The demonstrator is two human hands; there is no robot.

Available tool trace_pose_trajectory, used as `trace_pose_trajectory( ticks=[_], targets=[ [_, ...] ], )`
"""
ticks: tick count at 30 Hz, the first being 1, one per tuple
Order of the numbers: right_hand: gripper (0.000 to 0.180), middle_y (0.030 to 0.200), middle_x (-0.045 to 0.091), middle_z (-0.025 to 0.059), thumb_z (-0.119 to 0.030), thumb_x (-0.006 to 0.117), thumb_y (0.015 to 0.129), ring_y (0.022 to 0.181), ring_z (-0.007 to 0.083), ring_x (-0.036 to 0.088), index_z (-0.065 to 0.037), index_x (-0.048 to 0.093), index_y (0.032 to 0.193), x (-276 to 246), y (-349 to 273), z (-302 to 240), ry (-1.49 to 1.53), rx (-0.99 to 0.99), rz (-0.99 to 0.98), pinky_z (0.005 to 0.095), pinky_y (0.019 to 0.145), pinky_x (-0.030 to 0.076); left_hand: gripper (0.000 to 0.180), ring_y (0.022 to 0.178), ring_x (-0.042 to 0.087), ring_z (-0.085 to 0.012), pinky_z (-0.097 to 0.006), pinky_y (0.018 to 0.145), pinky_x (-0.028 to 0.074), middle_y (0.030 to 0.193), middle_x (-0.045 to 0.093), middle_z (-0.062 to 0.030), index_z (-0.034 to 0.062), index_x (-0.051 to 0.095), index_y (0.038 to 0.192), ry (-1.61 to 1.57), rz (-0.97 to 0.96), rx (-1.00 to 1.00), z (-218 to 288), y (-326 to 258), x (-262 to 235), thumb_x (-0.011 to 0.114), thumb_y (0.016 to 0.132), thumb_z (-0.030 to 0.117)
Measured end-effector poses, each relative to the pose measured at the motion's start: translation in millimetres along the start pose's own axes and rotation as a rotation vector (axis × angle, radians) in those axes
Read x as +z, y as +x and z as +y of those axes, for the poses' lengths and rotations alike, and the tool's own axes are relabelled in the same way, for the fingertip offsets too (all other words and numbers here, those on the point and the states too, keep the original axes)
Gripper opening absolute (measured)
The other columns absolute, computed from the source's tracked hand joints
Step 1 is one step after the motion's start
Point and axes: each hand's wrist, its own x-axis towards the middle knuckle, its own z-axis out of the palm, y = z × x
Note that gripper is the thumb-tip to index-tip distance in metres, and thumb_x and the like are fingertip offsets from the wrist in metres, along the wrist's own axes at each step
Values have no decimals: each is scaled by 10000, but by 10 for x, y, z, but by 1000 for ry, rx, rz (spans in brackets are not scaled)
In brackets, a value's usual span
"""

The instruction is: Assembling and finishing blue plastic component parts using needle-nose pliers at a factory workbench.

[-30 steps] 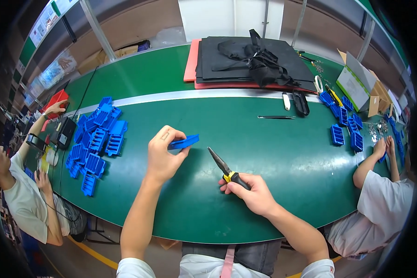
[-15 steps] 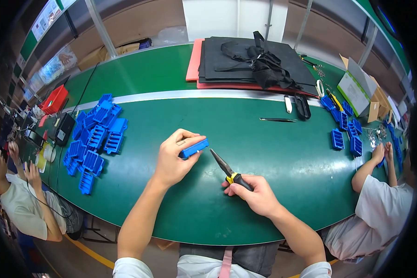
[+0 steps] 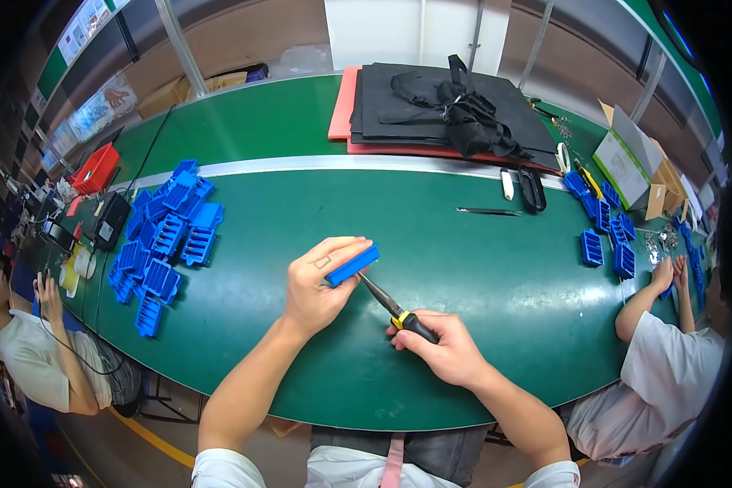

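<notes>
Pliers [image 3: 392,307] with a long, tapered grey metal nose and black-and-yellow grips sat in the right hand [image 3: 443,348], whose fingers and thumb were wrapped closed around the handles. The nose slanted forward and leftward, toward the left hand [image 3: 313,286]. There, the thumb and curled fingers pinched a narrow blue rectangular plastic part [image 3: 354,263], raised above the table and tilted, its far end sticking out past the fingers. The pliers' tip met the lower edge of that part in the view; whether it touched or sat just beneath could not fairly be told.

Beneath both hands spread a smooth green tabletop [image 3: 398,390], its curved near edge passing below the forearms, close to the person's body. Ahead of the hands, green surface ran to a pale flat strip [image 3: 301,165], with slim black tweezers [image 3: 488,212] lying short of it, forward and right of the right hand. Well to the left of the left hand lay a loose heap of blue slotted plastic trays [image 3: 167,236], with a broad stretch of green between. Well to the right of the right hand lay a smaller scatter of similar blue trays [image 3: 603,215], green surface again filling the span. Beyond the strip rose a stack of flat black sheets [image 3: 382,106].
</notes>
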Motion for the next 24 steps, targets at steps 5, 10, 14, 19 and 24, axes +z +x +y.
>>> trace_pose_trajectory(
  ticks=[5,10,14,19,24],
  targets=[
    [192,744,573,56,-162,634,908,644,116,523,17,639,838,21,-5,14,-30,-38,11,279,595,413,366,880,687,-226,-296,750,551,1020,695,-134,28,708,1050,17,25,28,12,-1,17,715,705,-95],
    [205,758,537,64,-152,617,916,634,129,505,18,615,801,42,-15,-2,-18,-50,21,283,593,404,379,853,685,-218,-287,726,549,997,693,-131,29,705,1058,-23,52,-4,18,-32,51,710,704,-107],
    [225,742,516,62,-151,606,925,628,124,495,22,595,781,63,-28,-40,-27,-40,-1,285,586,398,372,821,681,-217,-294,708,551,971,691,-132,30,706,1046,-39,80,-31,24,-48,59,701,706,-120],
    [242,725,498,56,-153,600,931,626,111,487,25,580,768,95,-42,-44,10,-19,2,287,576,393,350,807,679,-221,-302,692,551,954,691,-133,26,707,1033,-95,100,-68,85,-48,76,698,714,-118],
    [237,730,530,54,-163,599,934,646,112,506,33,596,801,67,-30,-6,-20,26,-2,289,592,407,321,821,676,-212,-292,712,537,953,693,-126,13,703,1029,-57,132,-99,85,-63,102,713,726,-91]
  ],
)
